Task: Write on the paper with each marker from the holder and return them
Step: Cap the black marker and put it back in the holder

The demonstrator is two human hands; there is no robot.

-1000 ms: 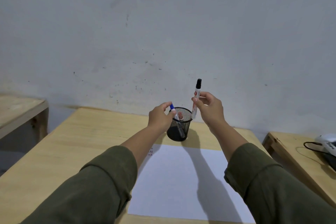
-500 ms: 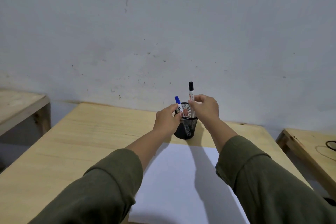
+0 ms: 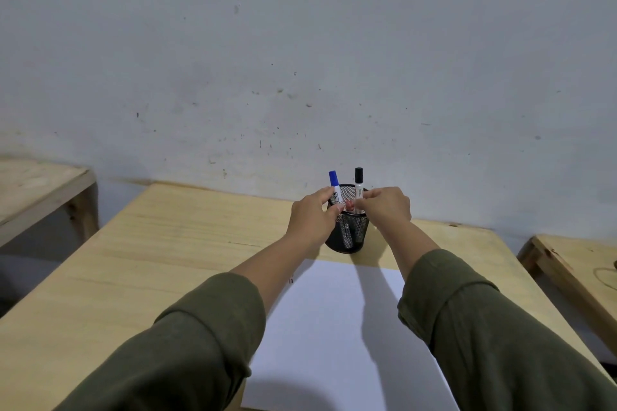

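The room was dimly and evenly lit, the wall (image 3: 300, 43) grey and flat. Light fell from behind, throwing soft arm shadows down the paper (image 3: 334, 327) toward the table's (image 3: 167, 243) near edge. Nothing glared. The wide lens bowed the table's sides outward; the sleeves (image 3: 187, 354) looked slightly soft.

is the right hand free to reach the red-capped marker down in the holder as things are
Probably not. The right hand is pinching the black-capped marker, and the red-capped marker sits low in the holder, hemmed between that marker and the blue-capped marker in the left hand.
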